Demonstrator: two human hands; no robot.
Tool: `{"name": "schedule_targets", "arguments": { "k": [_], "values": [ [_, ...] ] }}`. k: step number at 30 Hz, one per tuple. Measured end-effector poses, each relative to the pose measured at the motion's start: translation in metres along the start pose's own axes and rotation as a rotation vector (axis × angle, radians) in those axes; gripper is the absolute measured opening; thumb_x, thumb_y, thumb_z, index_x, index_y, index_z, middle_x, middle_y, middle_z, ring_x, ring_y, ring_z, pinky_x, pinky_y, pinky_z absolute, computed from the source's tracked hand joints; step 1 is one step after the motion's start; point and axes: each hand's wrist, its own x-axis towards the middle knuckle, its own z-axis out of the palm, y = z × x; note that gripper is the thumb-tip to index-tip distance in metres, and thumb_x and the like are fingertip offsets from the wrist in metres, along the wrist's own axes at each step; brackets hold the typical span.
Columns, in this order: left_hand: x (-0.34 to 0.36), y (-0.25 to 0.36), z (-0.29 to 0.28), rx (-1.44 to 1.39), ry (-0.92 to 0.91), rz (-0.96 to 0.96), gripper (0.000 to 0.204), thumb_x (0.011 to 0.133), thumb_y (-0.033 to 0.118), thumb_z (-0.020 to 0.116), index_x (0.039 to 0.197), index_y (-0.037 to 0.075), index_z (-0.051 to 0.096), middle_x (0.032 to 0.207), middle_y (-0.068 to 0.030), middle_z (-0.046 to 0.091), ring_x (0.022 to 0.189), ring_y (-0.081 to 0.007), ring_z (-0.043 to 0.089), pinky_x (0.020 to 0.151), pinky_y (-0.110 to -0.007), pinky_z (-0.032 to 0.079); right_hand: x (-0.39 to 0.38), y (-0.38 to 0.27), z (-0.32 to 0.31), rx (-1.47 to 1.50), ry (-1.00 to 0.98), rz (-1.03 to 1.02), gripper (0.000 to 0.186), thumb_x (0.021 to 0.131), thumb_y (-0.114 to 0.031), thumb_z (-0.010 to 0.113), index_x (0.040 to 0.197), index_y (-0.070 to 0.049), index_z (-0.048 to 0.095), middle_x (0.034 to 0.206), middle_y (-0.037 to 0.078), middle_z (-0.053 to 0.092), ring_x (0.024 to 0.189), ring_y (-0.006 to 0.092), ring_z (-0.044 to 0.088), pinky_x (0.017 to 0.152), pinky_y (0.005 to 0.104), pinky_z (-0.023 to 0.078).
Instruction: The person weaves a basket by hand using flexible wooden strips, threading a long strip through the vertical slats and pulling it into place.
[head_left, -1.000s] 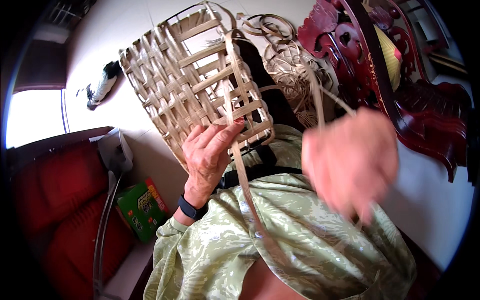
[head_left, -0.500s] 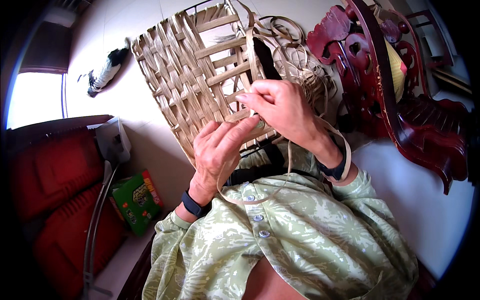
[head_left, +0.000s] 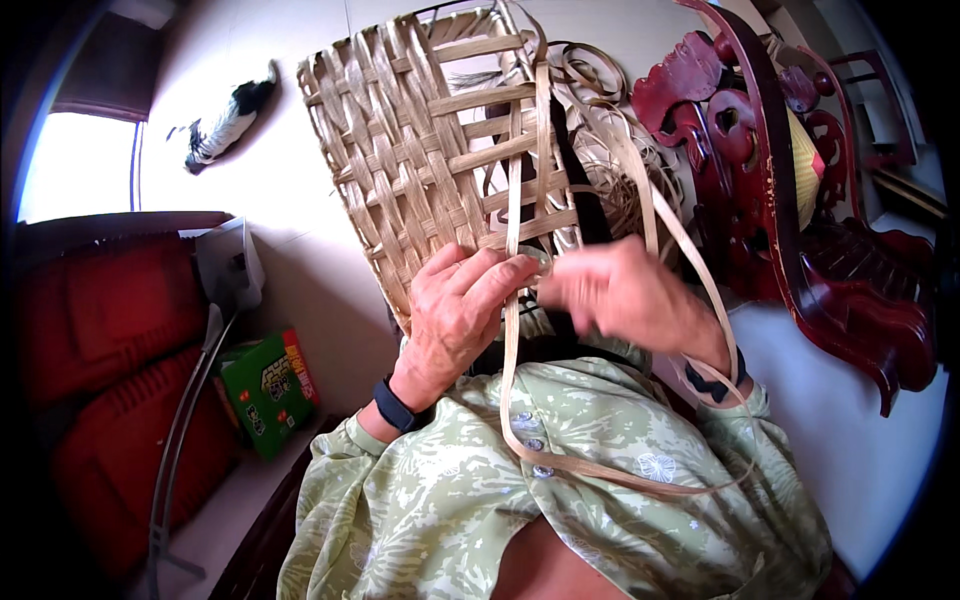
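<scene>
In front of me leans a woven panel [head_left: 390, 150] of flat tan strips on a dark frame. Its left part is closely plaited; toward the right the cross strips lie apart with gaps between. My left hand [head_left: 455, 300] is closed at the panel's lower edge, thumb and fingers pinching a long pale strip [head_left: 514, 210] where it crosses there. From under those fingers the strip drops in a loop over my shirt and runs up round my right wrist. To the right, apart from the panel's edge, my right hand [head_left: 630, 295] is smeared by motion, its fingers unclear.
A tangle of loose strips [head_left: 625, 185] lies on the floor behind the panel's right side. Carved dark-red wooden furniture [head_left: 800, 220] stands at right. On the left are red cushions [head_left: 120, 320], a green box [head_left: 265, 395], a bent metal tube [head_left: 185, 450] and a black-and-white animal [head_left: 230, 125].
My right hand has moved right and down, away from my left. The strip now runs straight down the panel, and its loop hangs lower and wider. The panel sits farther right in view.
</scene>
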Motion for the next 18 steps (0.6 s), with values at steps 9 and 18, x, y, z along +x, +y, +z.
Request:
{"name": "schedule_targets", "arguments": {
  "k": [9, 18],
  "values": [
    [0.002, -0.002, -0.002, 0.053, -0.017, 0.062, 0.037, 0.07, 0.011, 0.072, 0.107, 0.014, 0.07, 0.087, 0.0005, 0.064, 0.069, -0.019, 0.057, 0.062, -0.031, 0.047, 0.059, 0.005, 0.001, 0.013, 0.339, -0.007, 0.034, 0.096, -0.027, 0.066, 0.074, 0.0, 0.064, 0.052, -0.002, 0.051, 0.047, 0.0039, 0.048, 0.043, 0.0252, 0.036],
    [0.002, -0.005, 0.004, -0.046, 0.046, -0.074, 0.057, 0.082, 0.006, 0.07, 0.138, 0.008, 0.056, 0.086, -0.0029, 0.065, 0.064, -0.0198, 0.057, 0.062, -0.031, 0.047, 0.004, -0.004, 0.002, -0.129, -0.148, -0.208, 0.025, 0.094, -0.02, 0.064, 0.081, 0.0, 0.056, 0.059, 0.013, 0.056, 0.05, 0.0173, 0.051, 0.051, 0.0358, 0.04]
  ]
}}
